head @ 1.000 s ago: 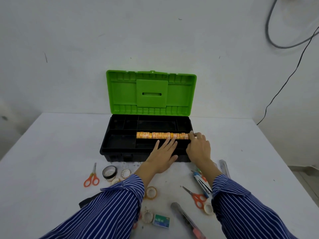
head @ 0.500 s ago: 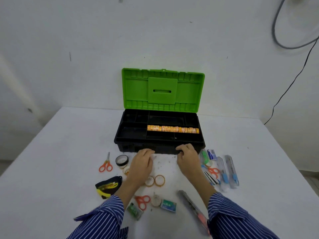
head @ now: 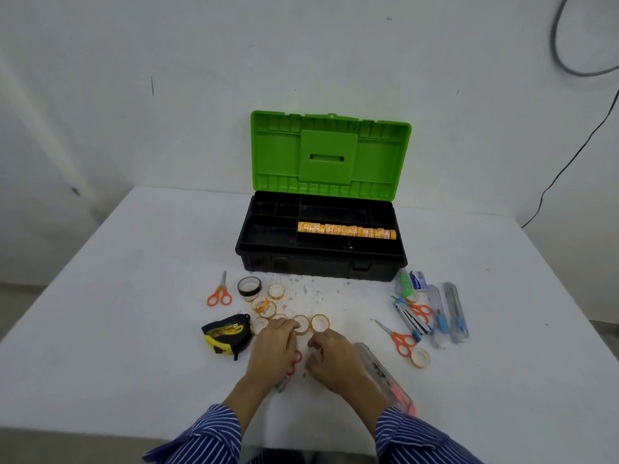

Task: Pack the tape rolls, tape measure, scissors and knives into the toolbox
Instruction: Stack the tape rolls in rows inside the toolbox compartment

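Observation:
The black toolbox (head: pixel 321 262) stands open with its green lid (head: pixel 330 152) upright, and a row of orange tape rolls (head: pixel 346 230) lies in its tray. Several small clear tape rolls (head: pixel 320 323) lie in front of it. My left hand (head: pixel 273 351) curls its fingertips onto one of them (head: pixel 302 324). My right hand (head: pixel 336 361) is curled just beside it, and what lies under its fingers is hidden. Red-handled scissors (head: pixel 296 358) lie between the hands. The yellow and black tape measure (head: pixel 227 333) sits left of my left hand.
Orange scissors (head: pixel 219 294) and a black tape roll (head: pixel 249 286) lie to the left. To the right are another pair of scissors (head: pixel 400 339), several clear-cased knives (head: pixel 455 311), a tape roll (head: pixel 420 358) and a large knife (head: pixel 385 373). A cable (head: pixel 569 162) hangs on the wall.
Both hands have drawn back from the toolbox's tray, past its front edge, to the loose tape rolls near me. The orange rolls stay in the tray.

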